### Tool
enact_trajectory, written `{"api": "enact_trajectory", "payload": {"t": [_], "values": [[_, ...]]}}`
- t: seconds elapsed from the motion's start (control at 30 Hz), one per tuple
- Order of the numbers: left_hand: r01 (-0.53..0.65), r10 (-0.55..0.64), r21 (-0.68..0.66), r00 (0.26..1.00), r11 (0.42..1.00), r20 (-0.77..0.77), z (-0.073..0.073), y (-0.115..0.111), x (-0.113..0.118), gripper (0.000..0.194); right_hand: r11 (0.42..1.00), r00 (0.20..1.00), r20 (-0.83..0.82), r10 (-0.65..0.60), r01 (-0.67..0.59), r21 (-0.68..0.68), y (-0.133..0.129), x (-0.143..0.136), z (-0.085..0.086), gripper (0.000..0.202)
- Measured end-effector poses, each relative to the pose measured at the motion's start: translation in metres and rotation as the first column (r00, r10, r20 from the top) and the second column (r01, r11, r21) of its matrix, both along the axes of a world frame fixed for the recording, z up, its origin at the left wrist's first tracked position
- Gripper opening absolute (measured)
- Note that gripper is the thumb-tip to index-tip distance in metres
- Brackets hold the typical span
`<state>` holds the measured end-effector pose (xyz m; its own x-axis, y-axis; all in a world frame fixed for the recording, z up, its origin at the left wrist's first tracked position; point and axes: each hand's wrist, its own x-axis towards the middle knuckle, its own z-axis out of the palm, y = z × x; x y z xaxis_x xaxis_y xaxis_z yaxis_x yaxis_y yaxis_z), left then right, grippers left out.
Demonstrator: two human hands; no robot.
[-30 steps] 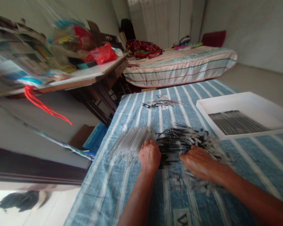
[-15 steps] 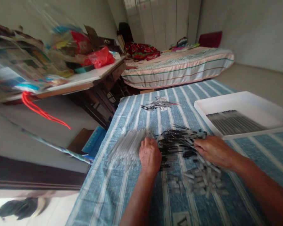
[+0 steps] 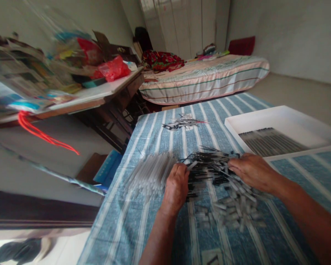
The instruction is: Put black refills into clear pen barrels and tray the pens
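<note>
the white box [image 3: 300, 117] is cut off at right; pale tubes [image 3: 154, 171] blur.

Tubes [image 3: 151, 173] on table [image 3: 121, 228], rods [image 3: 209, 158] right of them, box [image 3: 289, 123] farther right, bed [image 3: 209, 82] behind, desk [image 3: 107, 88] at left

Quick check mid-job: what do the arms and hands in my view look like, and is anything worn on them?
They are human: the left hand and right hand are ungloved. The left forearm and right forearm show no sleeve, watch, bracelet or cable. Rings or small markings are too blurred to rule out.
</note>
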<state>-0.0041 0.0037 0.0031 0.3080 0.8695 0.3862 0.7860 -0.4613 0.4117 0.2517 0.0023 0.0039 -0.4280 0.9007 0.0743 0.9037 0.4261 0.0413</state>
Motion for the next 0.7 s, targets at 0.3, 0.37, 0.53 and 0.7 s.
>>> {"api": "enact_trajectory", "payload": {"t": [0.3,0.37,0.53,0.7], "values": [[0.105,-0.106,0.011,0.994,0.994,0.026,-0.002,-0.001,-0.001,0.015,0.997,0.997,-0.018,0.073,-0.072,0.022,-0.001,0.000,0.004,0.026],[0.149,-0.149,-0.002,0.989,0.989,0.017,-0.002,-0.002,-0.002,0.016,0.995,0.994,-0.040,0.102,-0.101,0.027,-0.001,0.001,0.007,0.025],[0.249,-0.252,-0.104,0.968,0.963,-0.015,0.001,-0.006,-0.004,0.021,0.991,0.988,-0.081,0.131,-0.129,0.027,-0.001,0.006,0.010,0.026],[0.328,-0.349,-0.218,0.934,0.919,-0.069,0.010,-0.011,0.000,0.019,0.981,0.979,-0.069,0.190,-0.188,0.034,-0.002,0.004,0.006,0.026]]}}
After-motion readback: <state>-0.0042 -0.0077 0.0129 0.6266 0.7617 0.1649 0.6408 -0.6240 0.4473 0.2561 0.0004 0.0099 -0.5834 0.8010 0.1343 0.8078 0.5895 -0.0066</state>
